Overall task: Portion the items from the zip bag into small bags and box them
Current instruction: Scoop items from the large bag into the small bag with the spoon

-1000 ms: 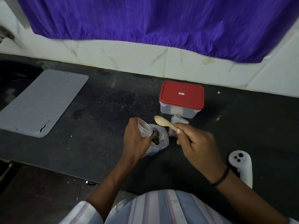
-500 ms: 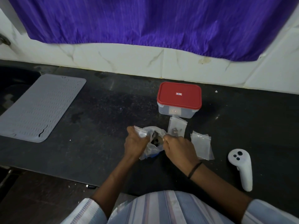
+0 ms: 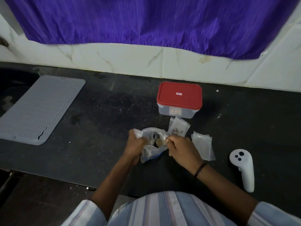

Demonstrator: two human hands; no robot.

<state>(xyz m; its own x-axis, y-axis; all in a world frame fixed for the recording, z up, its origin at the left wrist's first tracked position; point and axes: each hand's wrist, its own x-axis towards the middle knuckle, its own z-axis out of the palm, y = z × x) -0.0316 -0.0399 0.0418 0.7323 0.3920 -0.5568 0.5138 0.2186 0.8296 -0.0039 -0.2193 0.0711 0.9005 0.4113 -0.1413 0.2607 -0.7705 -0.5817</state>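
Note:
A crumpled clear zip bag (image 3: 150,150) lies on the black counter, its mouth held wide by my left hand (image 3: 136,144), which grips the bag's left edge. My right hand (image 3: 180,148) holds a pale wooden spoon (image 3: 160,142) whose bowl is dipped inside the bag among dark items. Behind them lies a small clear bag (image 3: 178,127) with a few dark pieces in it. Empty small bags (image 3: 203,146) are stacked to the right. A clear box with a red lid (image 3: 179,98), closed, stands further back.
A white handheld controller (image 3: 243,168) lies at the right near the counter's front edge. A grey ribbed mat (image 3: 39,108) covers the left part of the counter. White tiles and a purple curtain (image 3: 146,20) back the counter.
My right hand brought the spoon down from above the bag into its mouth. The stack of empty small bags came into sight as the hand moved left.

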